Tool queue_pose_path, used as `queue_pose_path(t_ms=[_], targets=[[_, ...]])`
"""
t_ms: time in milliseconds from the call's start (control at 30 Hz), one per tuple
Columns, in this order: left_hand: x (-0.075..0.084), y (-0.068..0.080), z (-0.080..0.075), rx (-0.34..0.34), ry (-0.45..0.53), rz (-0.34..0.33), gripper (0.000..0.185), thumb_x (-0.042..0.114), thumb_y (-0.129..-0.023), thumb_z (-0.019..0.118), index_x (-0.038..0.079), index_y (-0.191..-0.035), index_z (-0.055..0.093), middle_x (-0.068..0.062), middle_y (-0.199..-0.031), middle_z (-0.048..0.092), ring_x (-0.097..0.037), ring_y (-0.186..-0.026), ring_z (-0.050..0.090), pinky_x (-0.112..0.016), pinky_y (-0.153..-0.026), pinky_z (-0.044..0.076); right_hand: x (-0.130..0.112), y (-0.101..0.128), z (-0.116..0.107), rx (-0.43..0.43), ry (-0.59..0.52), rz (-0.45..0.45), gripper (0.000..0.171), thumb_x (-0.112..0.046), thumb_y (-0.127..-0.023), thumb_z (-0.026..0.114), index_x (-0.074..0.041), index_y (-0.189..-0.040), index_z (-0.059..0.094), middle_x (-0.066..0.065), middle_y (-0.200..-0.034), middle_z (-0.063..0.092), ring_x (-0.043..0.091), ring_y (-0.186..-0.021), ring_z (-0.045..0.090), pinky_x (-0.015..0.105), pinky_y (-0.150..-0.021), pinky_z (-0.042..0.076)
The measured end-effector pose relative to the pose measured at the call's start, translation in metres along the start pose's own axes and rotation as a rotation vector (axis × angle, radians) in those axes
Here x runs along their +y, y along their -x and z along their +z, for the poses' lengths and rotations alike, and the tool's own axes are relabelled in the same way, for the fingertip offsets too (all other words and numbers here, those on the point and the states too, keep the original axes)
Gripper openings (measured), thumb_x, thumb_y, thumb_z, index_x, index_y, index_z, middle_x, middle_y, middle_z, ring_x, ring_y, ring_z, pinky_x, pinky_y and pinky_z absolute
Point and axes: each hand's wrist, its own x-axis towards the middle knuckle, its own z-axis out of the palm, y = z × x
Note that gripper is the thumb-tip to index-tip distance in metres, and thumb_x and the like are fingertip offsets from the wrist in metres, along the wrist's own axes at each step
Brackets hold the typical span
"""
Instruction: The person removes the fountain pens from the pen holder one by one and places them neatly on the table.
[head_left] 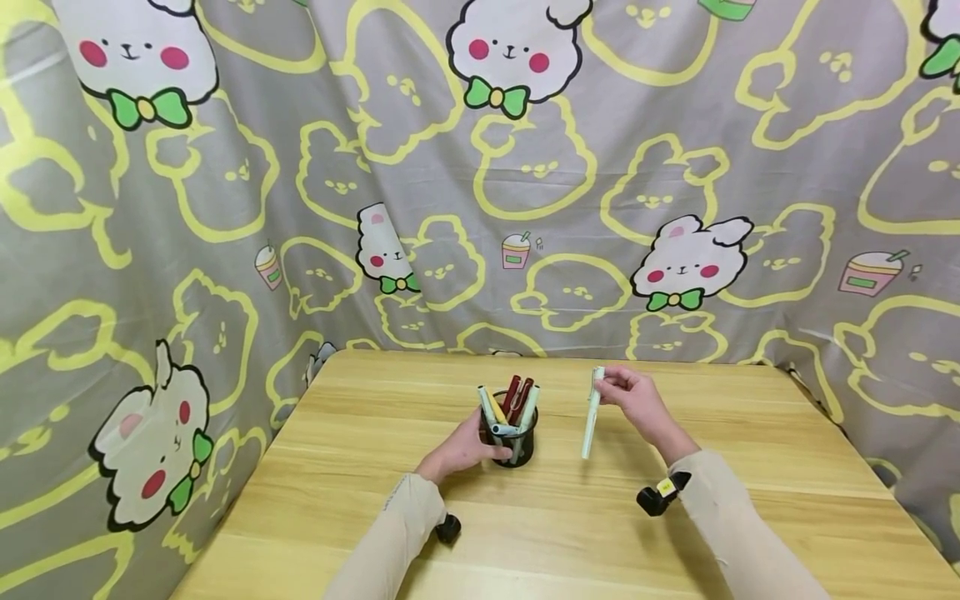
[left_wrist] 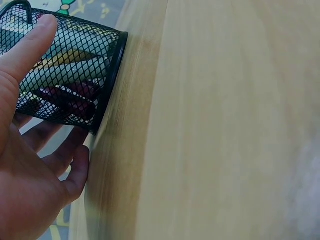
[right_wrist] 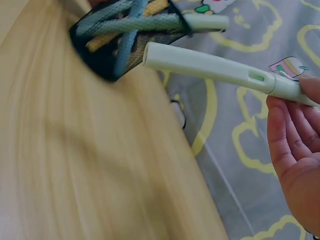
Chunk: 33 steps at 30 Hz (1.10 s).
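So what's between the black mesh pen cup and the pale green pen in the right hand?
Only bare wooden table lies between the mesh pen cup and the pale green pen, as the head view shows.

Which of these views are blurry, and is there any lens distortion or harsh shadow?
Head view: sharp, evenly lit, faint shadows only, but wide-angle bending bows the table edges. Left wrist view: the mesh pen holder and left hand are fairly crisp, the wood smeared at far right. Right wrist view: the wood is streaked with blur, the pale green pen sharper.
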Motion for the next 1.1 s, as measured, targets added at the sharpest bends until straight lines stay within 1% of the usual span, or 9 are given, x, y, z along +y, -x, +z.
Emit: queue_pose_path(t_ms=[67, 233, 367, 500, 600, 800, 833, 1000, 1100], targets=[[-0.001, 0.000, 0.000, 0.005, 0.002, -0.004, 0.089, 0.018, -0.076, 0.081, 0.016, -0.147, 0.028, -0.006, -0.131, 0.051, -0.023, -0.118, 0.049, -0.042, -0.100, 0.037, 0.003, 0.000, 0.000, -0.003, 0.053, 0.005, 0.033, 0.000, -0.090, 0.062, 0.020, -0.113, 0.051, 0.003, -0.084, 0.063, 0.008, -0.071, 0.062, 0.035, -0.073, 0.055], [-0.001, -0.001, 0.000, 0.008, 0.001, 0.000, 0.091, 0.018, -0.075, 0.082, 0.016, -0.147, 0.027, -0.006, -0.131, 0.051, -0.024, -0.119, 0.048, -0.043, -0.101, 0.036, 0.011, 0.000, 0.001, -0.028, 0.152, 0.023, 0.035, 0.000, -0.090, 0.061, 0.017, -0.119, 0.052, 0.011, -0.087, 0.064, 0.009, -0.069, 0.063, 0.035, -0.071, 0.055], [0.000, -0.001, 0.000, 0.010, -0.004, -0.006, 0.089, 0.019, -0.075, 0.082, 0.016, -0.146, 0.028, -0.005, -0.130, 0.052, -0.023, -0.119, 0.048, -0.042, -0.101, 0.035, 0.018, -0.001, 0.002, -0.050, 0.162, 0.025, 0.039, 0.000, -0.090, 0.061, 0.015, -0.124, 0.049, 0.014, -0.088, 0.064, 0.011, -0.070, 0.063, 0.042, -0.072, 0.054], [0.000, 0.000, 0.000, 0.003, -0.001, 0.009, 0.085, 0.017, -0.076, 0.081, 0.015, -0.145, 0.030, -0.006, -0.129, 0.052, -0.023, -0.118, 0.049, -0.043, -0.100, 0.036, 0.026, 0.000, 0.001, -0.054, 0.149, 0.049, 0.041, -0.001, -0.090, 0.062, 0.012, -0.127, 0.049, 0.015, -0.089, 0.062, 0.012, -0.072, 0.061, 0.046, -0.073, 0.053], [0.001, 0.001, 0.001, 0.001, 0.006, 0.022, 0.084, 0.015, -0.077, 0.080, 0.014, -0.145, 0.030, -0.008, -0.129, 0.052, -0.024, -0.117, 0.050, -0.043, -0.099, 0.037, 0.027, 0.002, 0.001, -0.062, 0.138, 0.069, 0.042, -0.001, -0.089, 0.063, 0.011, -0.128, 0.049, 0.016, -0.090, 0.062, 0.013, -0.072, 0.062, 0.045, -0.073, 0.054], [0.003, 0.001, 0.001, 0.003, -0.001, 0.017, 0.083, 0.015, -0.077, 0.080, 0.014, -0.144, 0.031, -0.007, -0.128, 0.053, -0.024, -0.116, 0.050, -0.043, -0.098, 0.038, 0.040, 0.002, 0.001, -0.086, 0.160, 0.085, 0.046, 0.001, -0.088, 0.063, 0.014, -0.129, 0.045, 0.017, -0.090, 0.061, 0.016, -0.073, 0.062, 0.038, -0.070, 0.055], [0.002, 0.001, 0.001, 0.001, 0.000, 0.017, 0.083, 0.014, -0.077, 0.080, 0.014, -0.144, 0.031, -0.008, -0.128, 0.053, -0.025, -0.116, 0.050, -0.044, -0.098, 0.038, 0.045, 0.001, 0.000, -0.093, 0.170, 0.084, 0.046, 0.001, -0.089, 0.063, 0.014, -0.129, 0.045, 0.016, -0.090, 0.061, 0.016, -0.073, 0.062, 0.037, -0.070, 0.055], [0.001, 0.002, 0.001, 0.005, -0.004, 0.028, 0.085, 0.014, -0.077, 0.080, 0.013, -0.145, 0.030, -0.009, -0.130, 0.052, -0.027, -0.119, 0.048, -0.046, -0.100, 0.036, 0.050, 0.001, 0.003, -0.116, 0.220, 0.129, 0.047, -0.001, -0.089, 0.063, 0.013, -0.131, 0.045, 0.016, -0.090, 0.062, 0.018, -0.072, 0.062, 0.038, -0.070, 0.055], [0.000, 0.002, 0.001, 0.008, -0.016, 0.022, 0.085, 0.017, -0.076, 0.081, 0.014, -0.144, 0.031, -0.008, -0.131, 0.052, -0.027, -0.121, 0.047, -0.046, -0.102, 0.033, 0.052, 0.002, 0.005, -0.130, 0.250, 0.159, 0.046, -0.001, -0.090, 0.061, 0.012, -0.131, 0.045, 0.015, -0.090, 0.062, 0.019, -0.071, 0.062, 0.037, -0.069, 0.055]])
